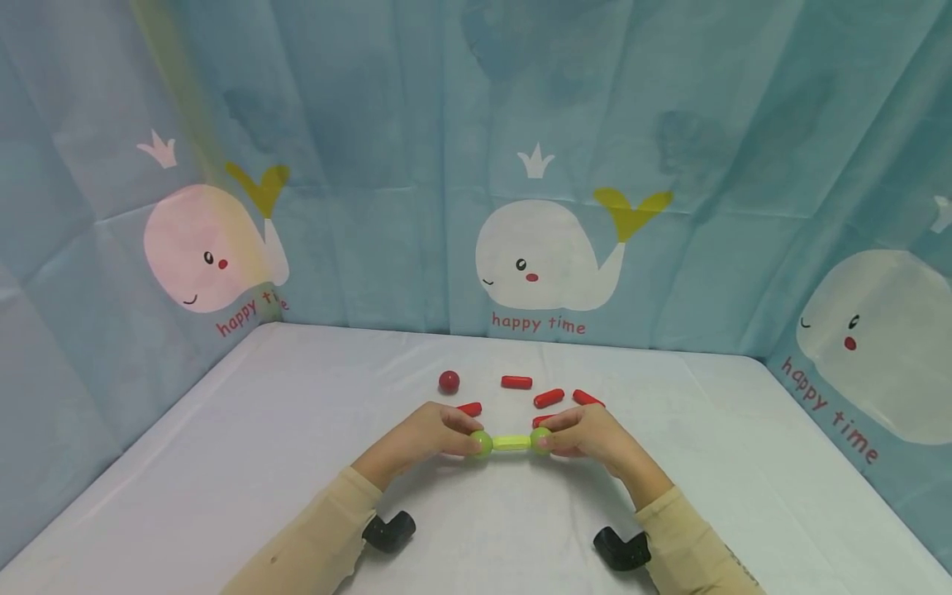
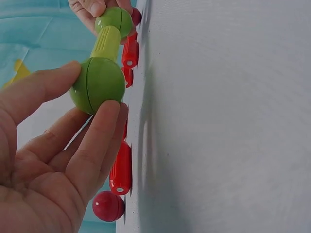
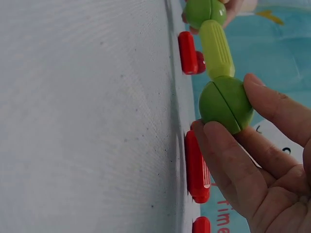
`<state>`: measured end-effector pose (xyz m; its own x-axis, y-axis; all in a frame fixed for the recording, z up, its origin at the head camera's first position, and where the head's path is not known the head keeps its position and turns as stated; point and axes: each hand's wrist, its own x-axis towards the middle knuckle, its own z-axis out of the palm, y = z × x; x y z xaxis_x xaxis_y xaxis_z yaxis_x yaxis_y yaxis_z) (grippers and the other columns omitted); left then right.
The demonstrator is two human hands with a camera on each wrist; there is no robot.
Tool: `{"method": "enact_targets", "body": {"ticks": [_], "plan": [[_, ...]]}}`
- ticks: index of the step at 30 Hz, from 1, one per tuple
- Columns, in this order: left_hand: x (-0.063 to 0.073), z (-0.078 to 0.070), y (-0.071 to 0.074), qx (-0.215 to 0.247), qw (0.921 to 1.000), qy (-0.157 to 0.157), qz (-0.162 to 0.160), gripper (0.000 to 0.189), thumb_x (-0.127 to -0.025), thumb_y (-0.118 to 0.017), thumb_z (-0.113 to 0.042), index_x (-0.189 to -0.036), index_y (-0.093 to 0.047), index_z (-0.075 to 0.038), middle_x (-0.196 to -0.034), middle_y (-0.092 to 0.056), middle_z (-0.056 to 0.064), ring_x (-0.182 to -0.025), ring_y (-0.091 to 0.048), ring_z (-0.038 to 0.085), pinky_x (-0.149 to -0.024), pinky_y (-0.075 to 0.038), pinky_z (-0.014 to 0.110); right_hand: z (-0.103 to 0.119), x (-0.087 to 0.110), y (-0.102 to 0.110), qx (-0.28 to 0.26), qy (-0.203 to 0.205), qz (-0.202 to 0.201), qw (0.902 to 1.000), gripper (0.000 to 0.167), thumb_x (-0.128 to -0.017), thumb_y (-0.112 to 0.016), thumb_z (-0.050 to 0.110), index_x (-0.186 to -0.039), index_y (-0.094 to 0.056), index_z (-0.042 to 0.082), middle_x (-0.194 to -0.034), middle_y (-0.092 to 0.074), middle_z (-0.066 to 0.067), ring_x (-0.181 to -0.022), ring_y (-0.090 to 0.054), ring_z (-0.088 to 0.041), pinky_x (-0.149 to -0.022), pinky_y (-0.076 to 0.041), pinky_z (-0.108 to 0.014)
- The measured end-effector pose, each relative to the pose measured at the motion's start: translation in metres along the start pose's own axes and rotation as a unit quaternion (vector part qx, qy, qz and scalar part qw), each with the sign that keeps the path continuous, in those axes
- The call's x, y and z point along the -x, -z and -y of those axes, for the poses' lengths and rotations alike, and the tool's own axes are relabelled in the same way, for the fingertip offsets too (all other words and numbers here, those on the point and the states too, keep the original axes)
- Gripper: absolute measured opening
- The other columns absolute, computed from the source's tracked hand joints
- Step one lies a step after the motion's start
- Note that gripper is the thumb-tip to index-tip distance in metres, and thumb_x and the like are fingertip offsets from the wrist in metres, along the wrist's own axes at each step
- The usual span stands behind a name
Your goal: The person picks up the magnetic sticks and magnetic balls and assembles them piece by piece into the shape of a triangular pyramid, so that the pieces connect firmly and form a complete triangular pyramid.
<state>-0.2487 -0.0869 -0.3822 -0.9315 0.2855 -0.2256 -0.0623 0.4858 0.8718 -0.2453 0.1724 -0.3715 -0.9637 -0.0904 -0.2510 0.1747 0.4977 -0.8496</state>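
Between two hands, just above the white counter point(image 1: 297, 413), a ridged yellow-green plastic rod point(image 1: 511, 443), held roughly level and touching a glossy green ball at each end. Around the left green ball point(image 1: 483, 444), the left hand point(image 1: 439, 431), clamped with thumb and fingertips on opposite sides. Around the right green ball point(image 1: 540, 440), the right hand point(image 1: 587, 434), clamped in the same pinch. Just beyond the left hand, partly hidden by it, one red plastic rod point(image 1: 470, 408); farther back, a shiny dark red ball point(image 1: 449, 382). Beyond the held piece and the right hand, four more red rods point(image 1: 549, 398), scattered, the nearest partly covered by fingers. On both forearms, beige sleeves point(image 1: 312, 537); at the cuffs, black bent tube-like pieces point(image 1: 622, 549). Behind everything, a light-blue curtain point(image 1: 372, 165) printed with white whales point(image 1: 535, 256).
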Motion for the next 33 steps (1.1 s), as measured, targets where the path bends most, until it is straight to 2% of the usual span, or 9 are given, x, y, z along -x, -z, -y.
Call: {"method": "enact_targets", "body": {"ticks": [11,16,20,24,33], "plan": [[0.0004,-0.0007,-0.0009,0.001,0.9998,-0.007,-0.017,0.029,-0.080,-0.081,-0.023,-0.108,-0.076,-0.018,-0.108,-0.073,-0.002,-0.100,-0.063,0.014,-0.093,-0.051,0.039,-0.0023,-0.0008,0.0065,0.007,0.011,0.038,0.9992,0.031,-0.079,-0.083,0.022,-0.107,-0.077,0.010,-0.102,-0.077,-0.002,-0.085,-0.068,-0.013,-0.079,-0.059,-0.030],[-0.0015,0.0004,-0.0014,-0.017,0.9997,-0.008,-0.012,0.029,-0.081,-0.081,-0.023,-0.109,-0.076,-0.019,-0.110,-0.072,-0.002,-0.105,-0.060,0.016,-0.094,-0.051,0.040,-0.0028,0.0004,0.0085,0.030,0.013,0.056,0.9979,0.032,-0.078,-0.084,0.021,-0.108,-0.078,0.011,-0.107,-0.075,0.000,-0.084,-0.068,-0.013,-0.080,-0.059,-0.030],[-0.0013,0.0018,-0.0024,-0.032,0.9995,-0.008,-0.005,0.028,-0.080,-0.081,-0.024,-0.107,-0.077,-0.020,-0.112,-0.072,-0.003,-0.106,-0.058,0.016,-0.090,-0.052,0.037,-0.0030,0.0013,0.0078,0.051,0.010,0.057,0.9970,0.033,-0.077,-0.085,0.023,-0.107,-0.078,0.012,-0.108,-0.075,0.001,-0.083,-0.068,-0.012,-0.080,-0.058,-0.030],[-0.0007,0.0024,-0.0019,-0.028,0.9996,-0.008,-0.001,0.027,-0.080,-0.081,-0.023,-0.106,-0.077,-0.018,-0.106,-0.073,-0.004,-0.101,-0.059,0.015,-0.087,-0.052,0.034,-0.0036,0.0008,0.0075,0.052,0.009,0.057,0.9970,0.032,-0.076,-0.085,0.023,-0.106,-0.078,0.012,-0.106,-0.075,0.002,-0.083,-0.068,-0.012,-0.080,-0.058,-0.029],[-0.0012,0.0032,-0.0024,-0.032,0.9995,-0.007,0.000,0.026,-0.081,-0.080,-0.022,-0.107,-0.076,-0.016,-0.108,-0.074,-0.003,-0.101,-0.062,0.013,-0.090,-0.053,0.035,-0.0036,0.0017,0.0065,0.046,0.003,0.047,0.9978,0.032,-0.075,-0.086,0.023,-0.104,-0.079,0.012,-0.100,-0.075,0.002,-0.081,-0.067,-0.014,-0.078,-0.058,-0.029]]}}
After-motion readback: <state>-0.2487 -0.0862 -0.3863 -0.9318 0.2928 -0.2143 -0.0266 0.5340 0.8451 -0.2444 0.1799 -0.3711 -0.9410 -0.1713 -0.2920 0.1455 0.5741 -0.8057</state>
